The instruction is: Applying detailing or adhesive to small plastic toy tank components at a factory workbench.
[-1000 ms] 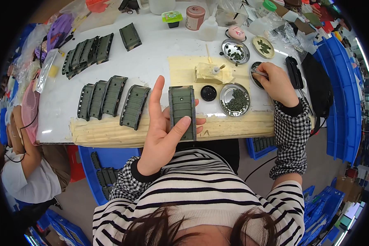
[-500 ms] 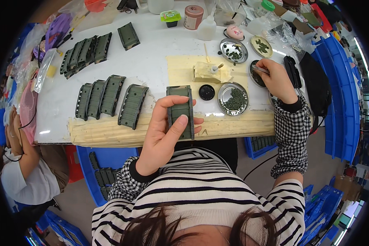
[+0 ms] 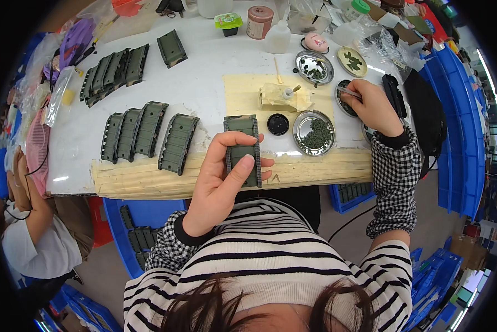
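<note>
My left hand [image 3: 218, 185] grips a dark green ribbed panel [image 3: 241, 126], slightly curved and notched along its sides, with fingers behind it and the thumb across its face. The panel stands upright above the table's near edge. At the right, my right hand [image 3: 374, 109] pinches slim metal tweezers [image 3: 350, 93], their tips over a small round dish [image 3: 339, 106] of dark bits. Part of that dish is hidden by the hand. Between the hands are a metal dish [image 3: 296, 143] of small green pieces, a round black lid [image 3: 278, 124] and a tape-covered block [image 3: 270, 99] with a brush-like stick.
More green panels [image 3: 149, 130] lie in rows at the left. Further back are a metal dish [image 3: 326, 61], a cream dish [image 3: 352, 62], a white squeeze bottle [image 3: 278, 39] and a pink tin [image 3: 260, 23]. Blue bins [image 3: 458, 133] stand at the right. Another person [image 3: 38, 238] sits at the left.
My right hand has shifted very slightly rightward, with the tweezers still over the small dish. My left hand keeps its hold on the panel, almost unmoved.
</note>
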The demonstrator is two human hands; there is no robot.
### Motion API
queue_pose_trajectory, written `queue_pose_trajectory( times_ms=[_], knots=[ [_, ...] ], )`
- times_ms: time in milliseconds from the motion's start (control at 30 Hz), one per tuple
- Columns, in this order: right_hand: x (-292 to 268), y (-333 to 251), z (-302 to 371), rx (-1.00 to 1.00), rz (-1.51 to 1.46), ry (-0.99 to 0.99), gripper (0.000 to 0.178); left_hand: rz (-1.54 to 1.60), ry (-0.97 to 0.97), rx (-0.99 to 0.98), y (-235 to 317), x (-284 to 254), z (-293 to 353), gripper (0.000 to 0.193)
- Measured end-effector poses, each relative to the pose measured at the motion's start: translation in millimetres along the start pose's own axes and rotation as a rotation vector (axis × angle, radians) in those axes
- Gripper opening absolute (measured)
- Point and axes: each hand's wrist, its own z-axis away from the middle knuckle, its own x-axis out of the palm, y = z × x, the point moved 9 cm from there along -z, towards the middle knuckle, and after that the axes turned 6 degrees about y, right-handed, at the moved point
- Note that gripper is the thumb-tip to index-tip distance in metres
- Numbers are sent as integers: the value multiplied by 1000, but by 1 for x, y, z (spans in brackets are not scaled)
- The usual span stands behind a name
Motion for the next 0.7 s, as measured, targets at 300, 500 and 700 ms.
queue_pose_trajectory(
  times_ms=[300,500,700],
  knots=[
    [-53,-30,20,24,-176,394,10,-22,27,-12,-4,-3,-1,15],
    [-45,-144,61,-184,-347,312,20,-13,8,-25,-9,4,-4,20],
    [-2,-186,73,-315,-594,349,22,103,-5,-19,-10,4,-3,23]
  ],
)
